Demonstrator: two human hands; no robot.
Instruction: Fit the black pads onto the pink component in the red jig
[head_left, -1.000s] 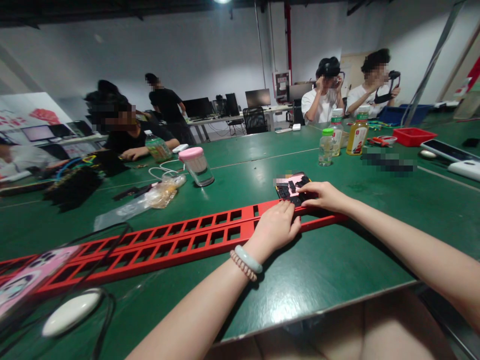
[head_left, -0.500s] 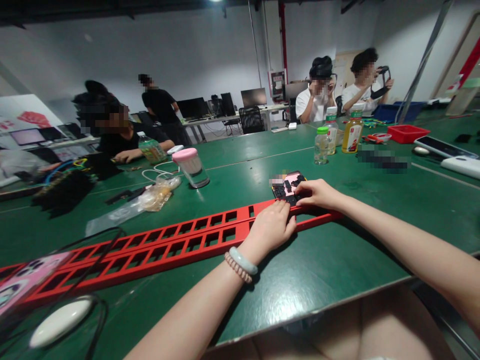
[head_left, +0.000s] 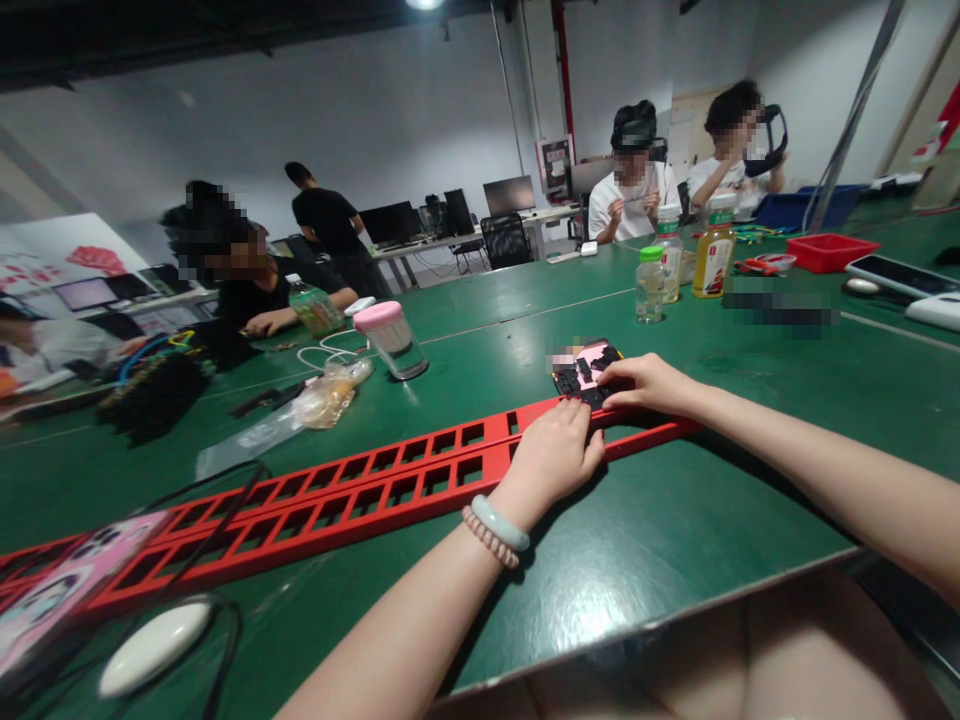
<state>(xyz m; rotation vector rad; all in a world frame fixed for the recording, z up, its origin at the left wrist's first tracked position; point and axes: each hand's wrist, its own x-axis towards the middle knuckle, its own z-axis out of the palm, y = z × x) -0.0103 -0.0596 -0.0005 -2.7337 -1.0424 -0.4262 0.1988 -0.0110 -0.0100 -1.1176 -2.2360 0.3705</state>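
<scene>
A long red frame (head_left: 495, 428) with rows of rectangular openings lies slantwise across the green table. Over its right part rests my left hand (head_left: 553, 455), fingers stretched out together and thumb apart, wearing a pale bangle and a beaded bracelet. Its fingertips touch the near edge of a small pink holder (head_left: 598, 354) strewn with small black pieces (head_left: 586, 370). From the right, my right hand (head_left: 651, 386) reaches in with curled fingers pressed together at those pieces. Whatever lies between its fingertips is too small or hidden to make out.
Left of the frame stand a pink-lidded glass jar (head_left: 390, 340) and a plastic bag (head_left: 289, 415). A white mouse (head_left: 155, 645) and dark cables lie near me. Bottles (head_left: 651, 285) and a red tray (head_left: 832, 254) stand at the right. Several people sit or stand beyond.
My view has turned slightly left, so the table things appear further right. Both hands keep nearly the same place on the frame and holder. A person opposite has lowered their hands from a headset.
</scene>
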